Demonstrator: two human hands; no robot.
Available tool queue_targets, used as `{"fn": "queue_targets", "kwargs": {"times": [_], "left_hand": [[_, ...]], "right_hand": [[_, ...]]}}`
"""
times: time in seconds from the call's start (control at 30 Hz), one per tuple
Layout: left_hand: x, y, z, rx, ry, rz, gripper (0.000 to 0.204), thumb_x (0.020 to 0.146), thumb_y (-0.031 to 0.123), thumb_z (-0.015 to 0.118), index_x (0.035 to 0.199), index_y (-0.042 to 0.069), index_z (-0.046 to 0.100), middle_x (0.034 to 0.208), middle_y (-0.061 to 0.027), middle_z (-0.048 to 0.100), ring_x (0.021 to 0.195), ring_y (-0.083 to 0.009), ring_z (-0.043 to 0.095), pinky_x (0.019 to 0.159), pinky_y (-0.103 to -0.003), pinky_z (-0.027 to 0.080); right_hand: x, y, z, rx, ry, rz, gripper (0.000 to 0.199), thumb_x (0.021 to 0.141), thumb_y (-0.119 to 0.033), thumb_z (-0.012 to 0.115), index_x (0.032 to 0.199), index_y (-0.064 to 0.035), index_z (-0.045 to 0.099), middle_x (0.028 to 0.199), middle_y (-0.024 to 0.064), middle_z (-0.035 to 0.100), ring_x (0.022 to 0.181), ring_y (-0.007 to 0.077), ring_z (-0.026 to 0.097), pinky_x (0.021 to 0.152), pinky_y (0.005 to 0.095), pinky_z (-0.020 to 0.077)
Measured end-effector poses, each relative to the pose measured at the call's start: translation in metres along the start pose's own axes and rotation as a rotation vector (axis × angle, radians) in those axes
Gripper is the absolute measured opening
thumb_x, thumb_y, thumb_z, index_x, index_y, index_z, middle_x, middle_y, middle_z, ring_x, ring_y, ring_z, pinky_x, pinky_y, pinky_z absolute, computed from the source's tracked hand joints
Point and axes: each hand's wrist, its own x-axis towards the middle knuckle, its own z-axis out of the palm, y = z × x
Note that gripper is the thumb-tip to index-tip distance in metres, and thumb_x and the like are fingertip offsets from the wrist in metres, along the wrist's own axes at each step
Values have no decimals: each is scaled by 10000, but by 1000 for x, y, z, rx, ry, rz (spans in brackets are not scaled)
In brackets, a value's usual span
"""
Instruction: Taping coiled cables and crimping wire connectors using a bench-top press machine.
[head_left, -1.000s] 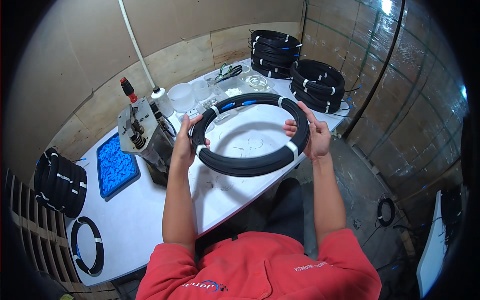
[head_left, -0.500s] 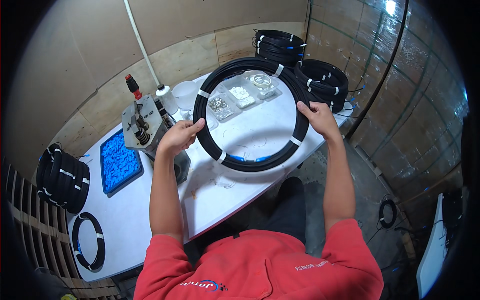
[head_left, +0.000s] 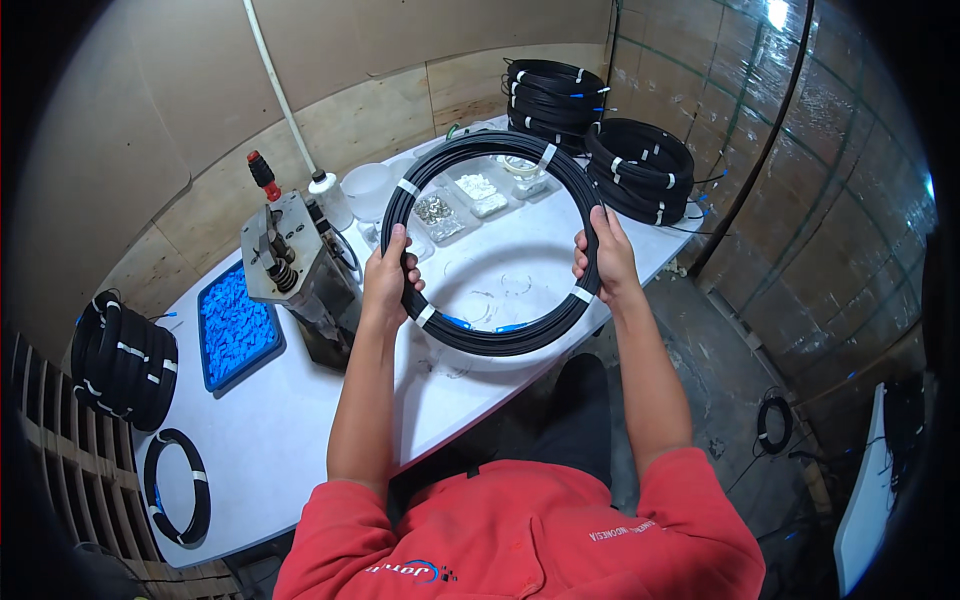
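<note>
A coil of black cable (head_left: 480,346) is held up over the white table, bound with several white bands and carrying blue connectors (head_left: 510,328) along its lower inside edge. My left hand (head_left: 386,277) grips the coil's left side, thumb up on the front and fingers curled through the ring. On the opposite side my right hand (head_left: 608,252) is closed around the cable in the same way. Through the ring, clear plastic trays (head_left: 455,228) of small metal parts and white pieces (head_left: 479,187) show on the table.
A metal hand press (head_left: 285,250) with a red-tipped lever stands left of the coil, beside a blue tray (head_left: 238,328) of small blue pieces. Stacked black coils (head_left: 640,172) sit at the back right. More coils (head_left: 127,362) stand at the far left, and a single coil (head_left: 203,490) lies near the table's left end.
Both hands have shifted inward, and their fingers now wrap through the ring where they pinched its sides before. The coil has dropped slightly and tilted away.
</note>
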Motion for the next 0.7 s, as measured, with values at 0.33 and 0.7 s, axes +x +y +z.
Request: {"fn": "queue_targets", "kwargs": {"times": [0.33,0.7], "left_hand": [[2,16,-5,-17,-70,29,582,1033,331,585,1503,165,285,791,-50,533,584,-118,497,507,-281,449],[1,8,-3,-6,-68,46,565,1040,280,572,1521,205,284,817,-69,548,571,-124,501,502,-278,450]], "right_hand": [[-15,6,-1,40,-12,-48,649,998,-156,443,1589,-265,199,1007,106,548,581,136,542,458,315,505],[-20,6,-1,3,0,-64,642,1012,-110,467,1589,-270,235,1013,97,550,587,108,535,459,291,505]]}}
